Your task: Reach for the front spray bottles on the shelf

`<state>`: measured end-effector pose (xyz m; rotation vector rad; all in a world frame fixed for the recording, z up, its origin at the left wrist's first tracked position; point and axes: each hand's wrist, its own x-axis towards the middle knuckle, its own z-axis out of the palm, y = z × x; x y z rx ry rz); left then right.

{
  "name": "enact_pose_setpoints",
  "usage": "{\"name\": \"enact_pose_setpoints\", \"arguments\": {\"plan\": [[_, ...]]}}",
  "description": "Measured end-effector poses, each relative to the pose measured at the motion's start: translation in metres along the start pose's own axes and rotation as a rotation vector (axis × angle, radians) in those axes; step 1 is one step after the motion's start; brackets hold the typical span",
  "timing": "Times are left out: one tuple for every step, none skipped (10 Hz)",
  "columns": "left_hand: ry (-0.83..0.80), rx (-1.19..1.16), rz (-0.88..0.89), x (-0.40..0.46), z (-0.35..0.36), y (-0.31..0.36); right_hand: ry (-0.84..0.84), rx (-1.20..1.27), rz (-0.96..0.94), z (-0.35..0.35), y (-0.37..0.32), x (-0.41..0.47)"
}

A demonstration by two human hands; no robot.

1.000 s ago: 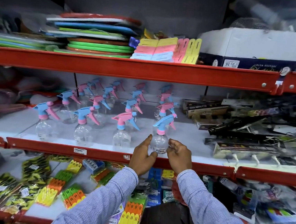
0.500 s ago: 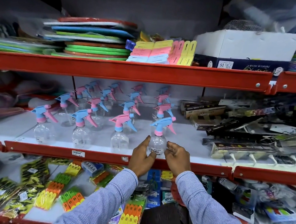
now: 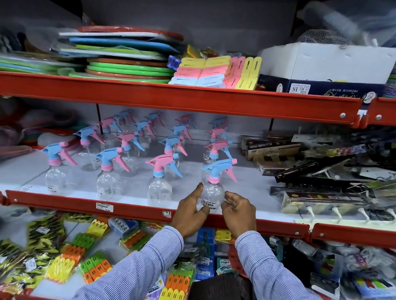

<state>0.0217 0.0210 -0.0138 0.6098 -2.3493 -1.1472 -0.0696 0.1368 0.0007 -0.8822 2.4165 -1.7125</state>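
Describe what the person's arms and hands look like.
Both arms wear long shirt sleeves with fine blue and white stripes, the left sleeve and right sleeve ending in cuffs at the wrists. The left hand and right hand are bare: no gloves or rings visible.

Both arms reach fwd, left hand [image 3: 189,212] & right hand [image 3: 239,213] close together, fingers seemingly loosely curled.

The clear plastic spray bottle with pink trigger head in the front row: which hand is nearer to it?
Left. The left hand is two bottles away; the right hand lies farther right.
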Motion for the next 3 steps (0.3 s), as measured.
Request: {"name": "enact_pose_setpoints", "arguments": {"plan": [[-0.002,0.008,0.0,-0.0013,-0.0001,0.0007,0.005,-0.009,-0.003,0.0003,0.0,-0.001],[-0.001,0.005,0.007,0.0013,0.0008,-0.0031,-0.009,0.009,-0.004,0.0013,0.0031,0.0013],[0.02,0.003,0.043,-0.0019,0.0006,-0.0005,-0.015,0.003,0.005,0.0028,0.0035,0.0008]]}}
